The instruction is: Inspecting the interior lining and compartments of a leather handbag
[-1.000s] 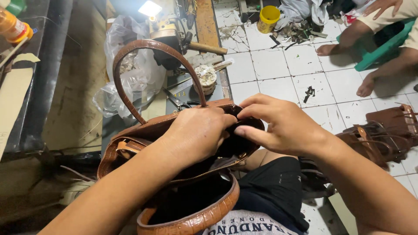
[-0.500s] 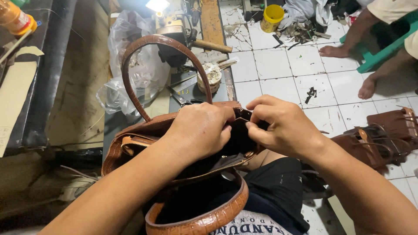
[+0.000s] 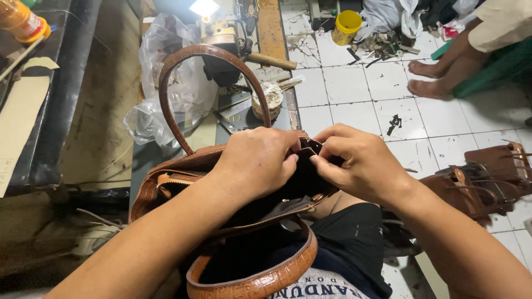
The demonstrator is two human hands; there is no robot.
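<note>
A brown textured leather handbag (image 3: pixel 166 185) with black lining lies on my lap, one handle (image 3: pixel 210 52) arching upward and the other curving toward my body. My left hand (image 3: pixel 257 160) grips the bag's top edge from the left. My right hand (image 3: pixel 360 163) pinches the black lining at the same edge, fingertips meeting those of the left hand. What lies between the fingers is hidden.
A sewing machine (image 3: pixel 224 41) and a crumpled clear plastic bag (image 3: pixel 166 83) sit on the small table ahead. More brown bags (image 3: pixel 482 177) lie on the white tiled floor at right. Another person's bare feet (image 3: pixel 429 77) rest beyond, near a yellow cup (image 3: pixel 347 25).
The view has shifted slightly. My right hand's fingers have closed in on the lining next to my left hand; the bag stays on my lap.
</note>
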